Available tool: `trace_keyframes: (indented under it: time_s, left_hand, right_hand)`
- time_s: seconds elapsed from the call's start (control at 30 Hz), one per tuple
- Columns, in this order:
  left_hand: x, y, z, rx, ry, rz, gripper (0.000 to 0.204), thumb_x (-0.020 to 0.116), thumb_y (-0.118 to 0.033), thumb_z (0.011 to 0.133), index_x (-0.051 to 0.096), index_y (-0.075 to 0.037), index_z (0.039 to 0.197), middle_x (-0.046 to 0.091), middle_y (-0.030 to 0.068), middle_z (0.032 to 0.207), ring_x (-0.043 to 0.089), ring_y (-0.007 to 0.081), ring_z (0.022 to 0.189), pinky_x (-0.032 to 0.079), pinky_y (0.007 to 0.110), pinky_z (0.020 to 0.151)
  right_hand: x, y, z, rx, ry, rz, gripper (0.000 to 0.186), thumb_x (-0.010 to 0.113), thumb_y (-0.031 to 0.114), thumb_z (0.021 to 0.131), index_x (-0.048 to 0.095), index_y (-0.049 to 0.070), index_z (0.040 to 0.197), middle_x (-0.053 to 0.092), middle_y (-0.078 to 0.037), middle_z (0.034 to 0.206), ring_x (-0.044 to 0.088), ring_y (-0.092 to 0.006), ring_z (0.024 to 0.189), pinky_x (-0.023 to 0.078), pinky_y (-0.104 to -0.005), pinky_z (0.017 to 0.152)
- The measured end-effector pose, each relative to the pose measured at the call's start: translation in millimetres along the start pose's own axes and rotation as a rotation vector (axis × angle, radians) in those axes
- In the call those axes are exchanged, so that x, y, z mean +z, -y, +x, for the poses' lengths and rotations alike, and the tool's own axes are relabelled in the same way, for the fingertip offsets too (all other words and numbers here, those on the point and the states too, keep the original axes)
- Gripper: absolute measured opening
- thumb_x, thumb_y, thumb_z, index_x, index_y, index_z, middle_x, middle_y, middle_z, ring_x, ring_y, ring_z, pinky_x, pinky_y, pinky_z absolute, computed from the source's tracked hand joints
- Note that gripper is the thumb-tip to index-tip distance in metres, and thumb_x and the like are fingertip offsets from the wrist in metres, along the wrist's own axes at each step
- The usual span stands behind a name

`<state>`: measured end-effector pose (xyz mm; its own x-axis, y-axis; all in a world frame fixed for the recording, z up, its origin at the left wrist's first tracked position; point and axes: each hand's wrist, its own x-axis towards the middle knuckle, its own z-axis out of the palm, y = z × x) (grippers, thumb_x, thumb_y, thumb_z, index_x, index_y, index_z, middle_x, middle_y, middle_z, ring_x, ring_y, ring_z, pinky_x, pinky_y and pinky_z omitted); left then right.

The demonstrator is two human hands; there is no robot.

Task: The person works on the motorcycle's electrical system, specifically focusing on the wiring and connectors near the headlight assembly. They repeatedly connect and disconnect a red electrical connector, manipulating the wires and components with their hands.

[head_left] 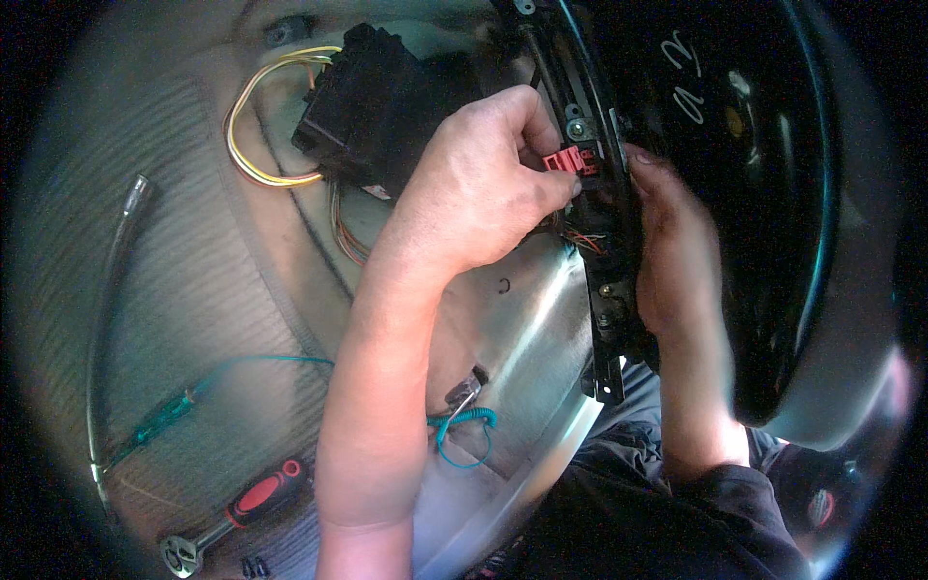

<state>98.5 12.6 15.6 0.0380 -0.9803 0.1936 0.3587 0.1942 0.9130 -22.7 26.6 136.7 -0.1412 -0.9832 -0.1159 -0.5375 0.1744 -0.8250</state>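
Red plug [564,160], held in the left hand [474,184] at a black frame [607,208].

Plug: just at the left fingertips, pinched between thumb and forefinger. Seated in the frame or not: cannot tell. Right hand [681,242]: beyond the frame, fingers close together, tips at its right edge; grip partly hidden. Surface: grey ribbed floor [232,367], bearing a dark tube [101,309], a red-and-black ratchet [266,491] and a teal lead [166,420]. Black box [372,111] with looped wires [230,126]: left of and above the left hand. Edges: pale metal sill [541,338], left of the frame's lower end; glossy panel [759,251], crowding the right hand. Wider room: left of the left forearm [372,425], ratchet near it, tube well apart.
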Motion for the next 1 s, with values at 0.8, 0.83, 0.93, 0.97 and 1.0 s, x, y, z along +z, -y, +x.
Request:
trace_keyframes:
  time_s: [0.8, 0.83, 0.93, 0.97, 1.0]
  left_hand:
    - [11, -18, -3, 0.086, -0.096, 0.275, 0.019, 0.07, -0.008, 0.073, 0.059, -0.001, 0.088, 0.062, 0.0165, 0.07, 0.065, 0.0325, 0.068, 0.051, 0.04, 0.064]
    - [13, -18, -3, 0.087, -0.099, 0.294, 0.02, 0.07, -0.008, 0.073, 0.058, 0.0, 0.088, 0.062, 0.0171, 0.07, 0.065, 0.0335, 0.068, 0.051, 0.041, 0.064]
    - [21, -17, -3, 0.097, -0.135, 0.386, 0.019, 0.069, -0.007, 0.074, 0.058, 0.0, 0.088, 0.063, 0.019, 0.072, 0.066, 0.0369, 0.071, 0.052, 0.042, 0.065]
    - [22, -17, -3, 0.1, -0.143, 0.377, 0.019, 0.07, -0.008, 0.074, 0.059, 0.0, 0.088, 0.063, 0.0192, 0.072, 0.066, 0.0373, 0.073, 0.052, 0.043, 0.065]
    - [23, -16, -3, 0.102, -0.151, 0.368, 0.019, 0.07, -0.008, 0.074, 0.059, 0.0, 0.088, 0.064, 0.0194, 0.073, 0.067, 0.0378, 0.074, 0.052, 0.043, 0.065]
  right_hand:
    - [1, 3, 4, 0.029, -0.1, 0.023, 0.028, 0.048, 0.016, 0.098, 0.061, 0.001, 0.118, 0.068, -0.012, 0.106, 0.066, -0.02, 0.098, 0.053, -0.0332, 0.09]
    - [-1, 2, 5, 0.015, -0.097, 0.013, 0.027, 0.048, 0.015, 0.097, 0.061, 0.002, 0.117, 0.068, -0.012, 0.106, 0.066, -0.02, 0.097, 0.053, -0.033, 0.09]
    - [0, 1, 5, -0.007, -0.116, -0.058, 0.026, 0.049, 0.014, 0.097, 0.061, 0.002, 0.117, 0.068, -0.012, 0.105, 0.066, -0.0196, 0.096, 0.054, -0.0321, 0.087]
    - [0, -1, 6, -0.012, -0.108, -0.037, 0.026, 0.05, 0.013, 0.097, 0.062, 0.002, 0.117, 0.067, -0.011, 0.104, 0.065, -0.0192, 0.094, 0.053, -0.0318, 0.085]
    - [1, -3, 6, -0.017, -0.099, -0.017, 0.026, 0.051, 0.013, 0.096, 0.062, 0.003, 0.116, 0.067, -0.01, 0.103, 0.065, -0.0189, 0.092, 0.052, -0.0315, 0.083]
